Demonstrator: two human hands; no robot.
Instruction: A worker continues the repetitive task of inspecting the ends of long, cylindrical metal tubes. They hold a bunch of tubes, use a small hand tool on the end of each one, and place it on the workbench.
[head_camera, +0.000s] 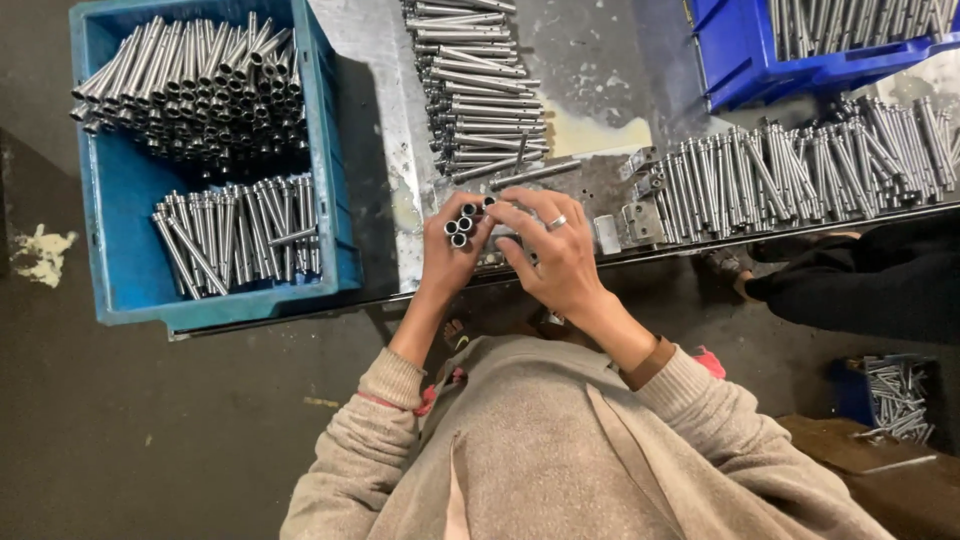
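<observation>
One head-worn camera looks steeply down, close above the metal workbench, its edge crossing mid-frame.

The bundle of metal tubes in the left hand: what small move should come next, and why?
Probably carry the bundle of metal tubes left, over the blue bin. The left hand already grips several tubes with ends level, the right hand steadies them, and that bin holds similar tubes in stacks.
</observation>
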